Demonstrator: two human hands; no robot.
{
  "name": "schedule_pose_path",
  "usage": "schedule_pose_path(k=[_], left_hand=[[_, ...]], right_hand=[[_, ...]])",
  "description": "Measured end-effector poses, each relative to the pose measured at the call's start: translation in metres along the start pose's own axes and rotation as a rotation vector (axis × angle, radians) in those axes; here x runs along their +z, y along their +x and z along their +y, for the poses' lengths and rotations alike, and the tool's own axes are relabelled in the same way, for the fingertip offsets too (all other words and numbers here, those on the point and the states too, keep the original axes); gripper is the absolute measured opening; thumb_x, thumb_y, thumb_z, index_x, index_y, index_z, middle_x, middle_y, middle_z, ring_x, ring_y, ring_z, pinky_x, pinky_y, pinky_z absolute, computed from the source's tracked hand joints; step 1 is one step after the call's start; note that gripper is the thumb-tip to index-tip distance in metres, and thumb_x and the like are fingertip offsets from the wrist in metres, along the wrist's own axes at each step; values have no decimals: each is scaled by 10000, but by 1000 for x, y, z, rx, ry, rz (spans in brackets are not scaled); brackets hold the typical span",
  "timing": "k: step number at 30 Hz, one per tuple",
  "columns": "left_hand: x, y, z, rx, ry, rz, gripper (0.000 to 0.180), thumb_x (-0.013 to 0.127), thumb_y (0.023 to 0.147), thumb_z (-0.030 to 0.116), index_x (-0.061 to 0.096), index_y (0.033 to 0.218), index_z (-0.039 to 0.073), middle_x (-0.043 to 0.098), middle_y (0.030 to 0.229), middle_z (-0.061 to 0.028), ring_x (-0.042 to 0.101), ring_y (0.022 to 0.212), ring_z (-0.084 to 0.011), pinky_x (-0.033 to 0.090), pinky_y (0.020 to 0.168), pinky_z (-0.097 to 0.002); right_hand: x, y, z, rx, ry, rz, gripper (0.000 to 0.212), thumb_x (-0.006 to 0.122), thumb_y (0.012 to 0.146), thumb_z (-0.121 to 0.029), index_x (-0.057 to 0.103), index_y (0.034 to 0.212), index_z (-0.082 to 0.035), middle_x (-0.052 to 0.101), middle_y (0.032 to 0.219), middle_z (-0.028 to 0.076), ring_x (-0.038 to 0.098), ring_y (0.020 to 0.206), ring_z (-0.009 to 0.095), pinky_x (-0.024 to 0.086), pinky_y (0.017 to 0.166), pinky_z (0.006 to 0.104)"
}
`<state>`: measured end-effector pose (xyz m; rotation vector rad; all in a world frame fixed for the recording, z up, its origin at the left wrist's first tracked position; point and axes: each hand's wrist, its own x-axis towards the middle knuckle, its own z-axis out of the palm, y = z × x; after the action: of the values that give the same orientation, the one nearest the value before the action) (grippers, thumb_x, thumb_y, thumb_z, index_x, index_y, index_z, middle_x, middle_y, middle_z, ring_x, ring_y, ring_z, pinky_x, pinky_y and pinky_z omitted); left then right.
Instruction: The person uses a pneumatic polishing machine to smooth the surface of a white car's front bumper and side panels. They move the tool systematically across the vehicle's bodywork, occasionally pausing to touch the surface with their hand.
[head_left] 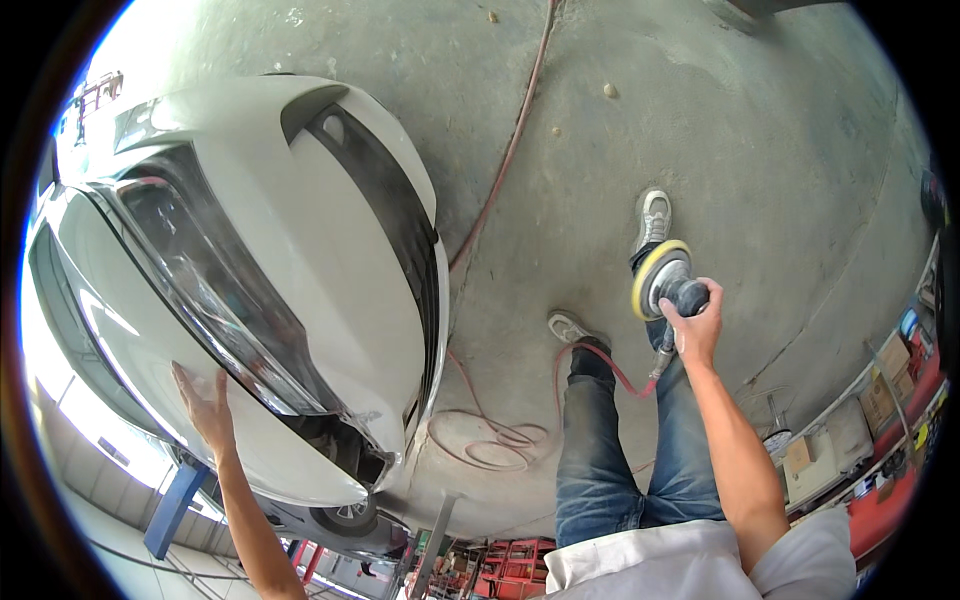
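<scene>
My right hand is wrapped round the dark body of an air sander. Its round pad has a yellow rim and faces left, away from my palm. A red air hose runs from the sander's handle down toward the floor. My left hand lies with fingers stretched out on the white hood of a car, holding nothing. Next to the hood edge is the car's dark headlight strip, and beyond it the white front bumper with dusty patches.
Loops of red hose lie on the concrete floor between the car and my feet. A blue post stands beside the car at lower left. Shelving with boxes lines the right. Red racks stand behind me.
</scene>
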<state>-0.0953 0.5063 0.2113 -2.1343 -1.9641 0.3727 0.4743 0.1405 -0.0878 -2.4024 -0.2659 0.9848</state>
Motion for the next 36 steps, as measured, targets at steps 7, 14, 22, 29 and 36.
schedule_pose_path(k=[7, 14, 22, 29, 36], left_hand=[[-23, 20, 20, -241, 3, -203, 1033, 830, 799, 486, 282, 1599, 130, 521, 1449, -260, 529, 1327, -374, 429, 1073, -438], [-25, 19, 21, -260, -70, -224, 1039, 827, 810, 452, 252, 1602, 105, 460, 1507, -277, 445, 1408, -369, 352, 1139, -405], [-26, 20, 31, -279, -99, -223, 1013, 825, 823, 399, 253, 1602, 96, 414, 1547, -259, 392, 1447, -340, 305, 1170, -391], [-19, 15, 27, -302, -256, -168, 999, 827, 825, 363, 254, 1608, 127, 390, 1572, -224, 363, 1462, -327, 304, 1176, -407], [-15, 16, 80, -211, -43, -47, 729, 769, 886, 189, 424, 1517, 70, 427, 1552, -162, 390, 1444, -339, 350, 1162, -466]], right_hand=[[3, 59, -16, 62, 71, 46, 700, 905, 676, -245, 520, 1231, -62, 609, 1106, 129, 601, 995, 265, 480, 901, 392], [24, 77, -49, -6, 125, -13, 700, 907, 677, -232, 522, 1236, -60, 611, 1114, 131, 598, 1003, 265, 477, 914, 396], [49, 130, -110, -230, 165, 40, 671, 901, 689, -221, 531, 1224, -57, 594, 1145, 128, 591, 1043, 256, 472, 937, 384], [61, 218, -234, -473, 258, 163, 678, 919, 675, -282, 558, 1185, -20, 642, 1061, 126, 637, 935, 230, 516, 854, 358], [98, 266, -345, -718, 262, 112, 720, 941, 672, -282, 574, 1226, -3, 642, 1071, 88, 628, 910, 175, 515, 829, 292]])
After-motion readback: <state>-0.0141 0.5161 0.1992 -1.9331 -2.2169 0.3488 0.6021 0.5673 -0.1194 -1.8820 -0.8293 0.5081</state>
